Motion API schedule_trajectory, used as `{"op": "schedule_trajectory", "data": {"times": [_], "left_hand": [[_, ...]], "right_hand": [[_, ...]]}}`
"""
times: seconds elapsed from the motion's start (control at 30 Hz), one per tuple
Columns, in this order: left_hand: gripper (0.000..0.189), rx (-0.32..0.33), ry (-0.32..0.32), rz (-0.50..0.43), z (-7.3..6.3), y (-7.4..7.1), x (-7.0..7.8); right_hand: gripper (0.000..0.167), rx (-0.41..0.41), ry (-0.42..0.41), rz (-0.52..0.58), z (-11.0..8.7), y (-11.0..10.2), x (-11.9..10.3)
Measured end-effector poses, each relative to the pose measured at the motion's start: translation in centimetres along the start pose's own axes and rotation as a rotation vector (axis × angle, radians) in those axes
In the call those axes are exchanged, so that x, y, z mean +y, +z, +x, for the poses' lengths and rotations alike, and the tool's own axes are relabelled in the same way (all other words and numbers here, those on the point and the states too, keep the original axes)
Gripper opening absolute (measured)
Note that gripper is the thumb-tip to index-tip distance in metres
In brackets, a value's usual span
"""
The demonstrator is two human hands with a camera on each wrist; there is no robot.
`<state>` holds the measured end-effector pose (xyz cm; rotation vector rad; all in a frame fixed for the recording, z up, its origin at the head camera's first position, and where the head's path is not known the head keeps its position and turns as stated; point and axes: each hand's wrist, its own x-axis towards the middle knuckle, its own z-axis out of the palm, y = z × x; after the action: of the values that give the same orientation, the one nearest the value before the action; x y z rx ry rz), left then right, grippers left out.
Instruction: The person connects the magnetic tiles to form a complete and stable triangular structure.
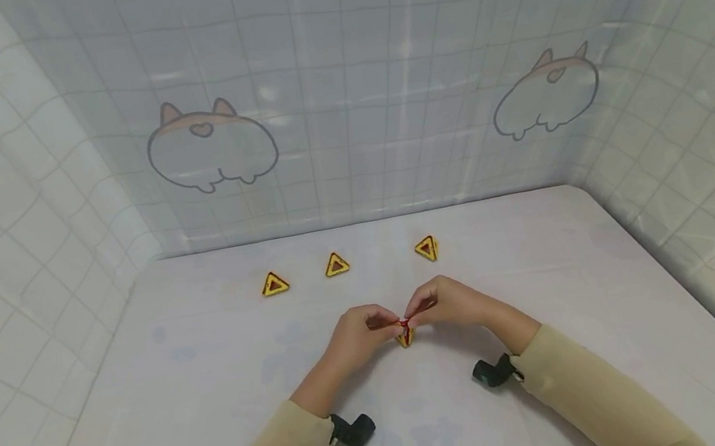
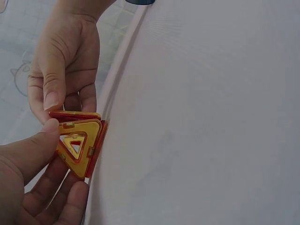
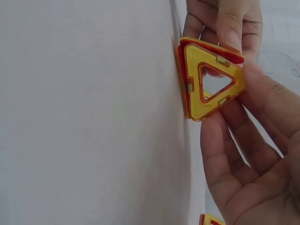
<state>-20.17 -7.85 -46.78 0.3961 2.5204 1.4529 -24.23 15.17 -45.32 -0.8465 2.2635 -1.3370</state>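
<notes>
Near the middle of the table both hands hold yellow-and-red triangular magnetic tiles (image 1: 406, 338) that meet at their edges. My left hand (image 1: 358, 337) pinches one upright tile (image 2: 80, 165) at its upper corner between thumb and fingers. From the other side, my right hand (image 1: 448, 300) pinches a second upright tile (image 3: 196, 105) by its tip, with the other fingers behind it. A further tile lies flat on the table along their lower edges, mostly hidden. Both tiles have a triangular hole in the centre and small metal pieces on their sides.
Behind the hands lie more triangular tiles: one at the left (image 1: 274, 283), one in the middle (image 1: 337, 264) and a right-hand triangle (image 1: 426, 248) turned sideways. White grid-patterned sheets (image 1: 344, 99) stand round the table's back and sides. Dark camera mounts (image 1: 353, 430) stick out from both sleeves.
</notes>
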Motion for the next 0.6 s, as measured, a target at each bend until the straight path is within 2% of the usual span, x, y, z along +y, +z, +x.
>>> {"op": "schedule_trajectory", "data": {"times": [0.17,0.5,0.6], "left_hand": [[0.012,0.007,-0.002,0.004,-0.09,0.15,0.19],[0.014,0.026,-0.001,0.027,-0.44,0.27,0.42],[0.015,0.029,0.0,0.035,-0.57,0.28,0.39]], "right_hand": [[0.013,0.003,0.0,0.02,-0.04,0.11,-0.39],[0.012,0.001,0.072,0.005,-0.08,0.44,-0.59],[0.012,0.0,0.057,0.0,-0.23,0.49,-0.65]]}}
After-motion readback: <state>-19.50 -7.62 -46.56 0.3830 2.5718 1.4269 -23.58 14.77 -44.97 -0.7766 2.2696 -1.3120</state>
